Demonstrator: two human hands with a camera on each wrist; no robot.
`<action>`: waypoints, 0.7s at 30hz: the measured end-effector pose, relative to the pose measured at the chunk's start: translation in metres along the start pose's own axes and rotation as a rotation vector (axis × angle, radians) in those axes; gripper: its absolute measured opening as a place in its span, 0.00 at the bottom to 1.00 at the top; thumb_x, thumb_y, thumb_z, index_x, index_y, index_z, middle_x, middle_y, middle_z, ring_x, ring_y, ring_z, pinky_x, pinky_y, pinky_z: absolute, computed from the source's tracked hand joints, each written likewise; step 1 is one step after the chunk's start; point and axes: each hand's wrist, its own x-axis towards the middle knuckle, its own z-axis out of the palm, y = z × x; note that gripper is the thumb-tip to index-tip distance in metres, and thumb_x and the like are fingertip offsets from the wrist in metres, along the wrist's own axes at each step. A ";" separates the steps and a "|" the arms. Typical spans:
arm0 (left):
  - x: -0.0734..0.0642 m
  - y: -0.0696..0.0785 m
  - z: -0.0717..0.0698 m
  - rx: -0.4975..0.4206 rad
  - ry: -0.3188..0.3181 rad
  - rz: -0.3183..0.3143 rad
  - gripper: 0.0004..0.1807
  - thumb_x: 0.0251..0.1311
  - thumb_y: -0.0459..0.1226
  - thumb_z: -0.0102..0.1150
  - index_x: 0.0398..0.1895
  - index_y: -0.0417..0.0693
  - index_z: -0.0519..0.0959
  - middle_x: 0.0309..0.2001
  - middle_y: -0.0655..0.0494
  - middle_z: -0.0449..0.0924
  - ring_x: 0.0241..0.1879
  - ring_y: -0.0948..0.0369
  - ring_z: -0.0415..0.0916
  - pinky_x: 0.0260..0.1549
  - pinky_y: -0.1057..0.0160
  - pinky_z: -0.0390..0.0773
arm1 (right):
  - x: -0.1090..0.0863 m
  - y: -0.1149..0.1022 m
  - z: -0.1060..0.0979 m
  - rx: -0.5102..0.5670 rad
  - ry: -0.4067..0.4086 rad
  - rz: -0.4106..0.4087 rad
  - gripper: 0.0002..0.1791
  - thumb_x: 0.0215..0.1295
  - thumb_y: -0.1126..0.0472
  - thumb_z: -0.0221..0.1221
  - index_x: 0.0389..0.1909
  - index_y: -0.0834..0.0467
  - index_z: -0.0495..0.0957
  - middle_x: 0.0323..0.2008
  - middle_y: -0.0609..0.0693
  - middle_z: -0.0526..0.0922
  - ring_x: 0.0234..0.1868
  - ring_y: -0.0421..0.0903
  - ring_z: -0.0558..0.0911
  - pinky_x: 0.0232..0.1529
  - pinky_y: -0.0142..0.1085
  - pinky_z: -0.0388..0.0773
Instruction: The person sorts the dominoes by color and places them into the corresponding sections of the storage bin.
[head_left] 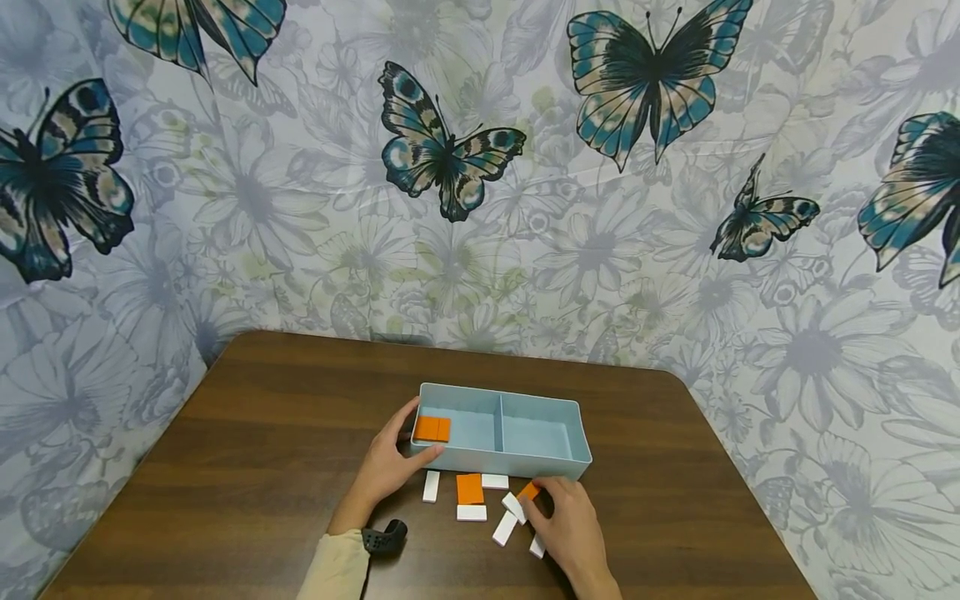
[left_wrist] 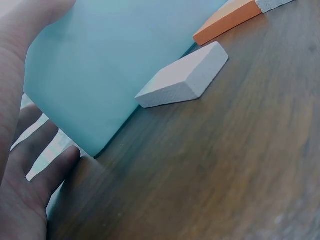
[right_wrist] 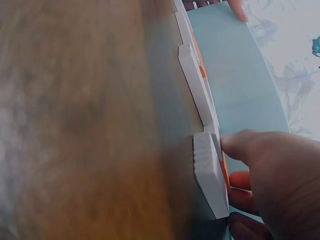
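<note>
Gripping box [head_left: 510, 462] at edge, left hand [head_left: 385, 467] — right hand [head_left: 572, 523] pinching orange block [head_left: 528, 491], tabletop [head_left: 686, 500] stretching rightward

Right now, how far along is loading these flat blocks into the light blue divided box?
Done: flat orange blocks in the light blue divided box, left side. In hand: the right hand pinches another orange block; the left hand holds the box. Apparently left: an orange square and white rectangular blocks on the brown wood-grain table.

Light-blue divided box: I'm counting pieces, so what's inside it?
Orange blocks sit in the left compartment; none show in the right compartment. Whatever lies beneath those blocks is covered.
</note>
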 end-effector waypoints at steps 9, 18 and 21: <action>-0.001 0.000 0.001 0.019 -0.009 -0.034 0.50 0.56 0.56 0.75 0.80 0.62 0.61 0.77 0.48 0.63 0.64 0.46 0.74 0.64 0.38 0.72 | -0.001 0.003 -0.003 0.004 -0.021 -0.007 0.16 0.56 0.53 0.76 0.43 0.56 0.87 0.42 0.48 0.87 0.46 0.48 0.81 0.50 0.48 0.81; 0.000 0.001 0.001 0.012 -0.006 -0.026 0.50 0.56 0.55 0.75 0.80 0.63 0.61 0.77 0.48 0.63 0.62 0.46 0.75 0.62 0.39 0.74 | 0.000 0.009 -0.006 -0.001 -0.028 0.026 0.18 0.57 0.52 0.75 0.45 0.57 0.87 0.44 0.50 0.87 0.48 0.51 0.81 0.52 0.50 0.81; 0.000 0.001 0.001 0.019 -0.004 -0.022 0.49 0.56 0.55 0.75 0.80 0.62 0.61 0.77 0.48 0.64 0.61 0.46 0.76 0.62 0.39 0.74 | 0.000 0.010 -0.006 0.003 -0.044 0.038 0.21 0.56 0.50 0.76 0.46 0.57 0.87 0.45 0.51 0.88 0.48 0.51 0.82 0.52 0.51 0.81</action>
